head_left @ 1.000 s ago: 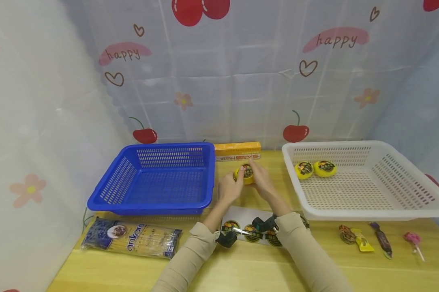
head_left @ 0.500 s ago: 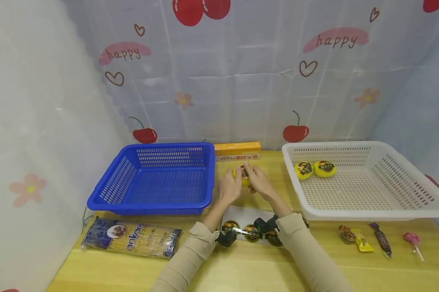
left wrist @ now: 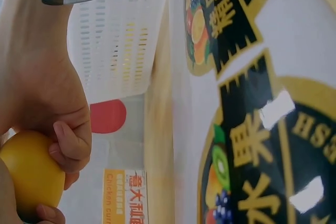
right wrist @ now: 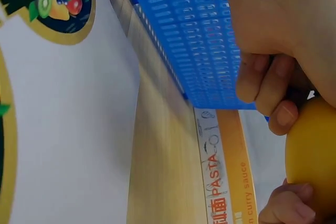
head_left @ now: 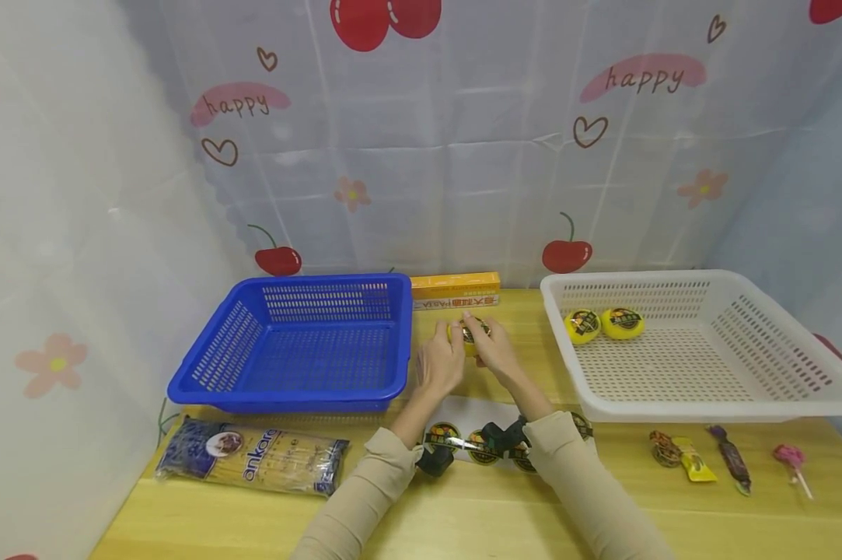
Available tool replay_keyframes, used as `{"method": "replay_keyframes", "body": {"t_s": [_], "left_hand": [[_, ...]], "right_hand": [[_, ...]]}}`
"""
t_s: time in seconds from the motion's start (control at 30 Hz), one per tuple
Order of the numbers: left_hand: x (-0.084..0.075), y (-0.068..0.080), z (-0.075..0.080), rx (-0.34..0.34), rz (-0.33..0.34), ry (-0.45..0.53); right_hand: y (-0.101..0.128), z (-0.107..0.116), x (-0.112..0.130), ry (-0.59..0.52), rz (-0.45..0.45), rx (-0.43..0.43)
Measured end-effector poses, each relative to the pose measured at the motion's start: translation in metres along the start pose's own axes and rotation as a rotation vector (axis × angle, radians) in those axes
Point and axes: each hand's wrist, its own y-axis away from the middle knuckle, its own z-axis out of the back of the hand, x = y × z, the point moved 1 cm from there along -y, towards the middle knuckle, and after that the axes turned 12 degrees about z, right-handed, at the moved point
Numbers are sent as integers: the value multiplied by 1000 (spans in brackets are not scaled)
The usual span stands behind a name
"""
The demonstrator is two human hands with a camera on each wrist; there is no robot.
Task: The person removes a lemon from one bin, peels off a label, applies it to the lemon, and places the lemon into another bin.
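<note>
A yellow ball [head_left: 466, 337] with a round dark sticker on top is held between both hands, just above the table between the two baskets. My left hand [head_left: 455, 336] grips its left side. My right hand [head_left: 480, 330] curls over the top and right side, its fingers on the sticker. In the left wrist view, curled fingers [left wrist: 68, 148] press the yellow ball [left wrist: 29, 174]. In the right wrist view the yellow ball [right wrist: 312, 156] shows past bent fingers [right wrist: 265, 85]. A white sticker sheet [head_left: 471, 416] with round labels lies under my wrists.
A blue basket [head_left: 207, 365] stands left. A white basket [head_left: 777, 354] at the right holds two stickered yellow balls [head_left: 583, 325]. An orange pasta box [head_left: 455, 289] lies at the back, a spaghetti packet [head_left: 253, 455] front left, and wrapped sweets [head_left: 679, 455] front right.
The hands have closed in around the ball and shifted slightly away. The right fingers now cover more of the sticker, which was plainly visible a second ago.
</note>
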Motion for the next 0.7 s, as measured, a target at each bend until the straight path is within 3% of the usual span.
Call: {"method": "replay_keyframes", "body": {"t_s": [0.2, 0.5, 0.7], "left_hand": [[0, 1, 0, -45, -30, 20], [-1, 3, 0, -10, -16, 123], [-3, 5, 1, 32, 18, 148]], "right_hand": [[0, -2, -2, -9, 35, -39], [1, -2, -4, -120, 175, -161], [2, -2, -7, -140, 183, -225]]}}
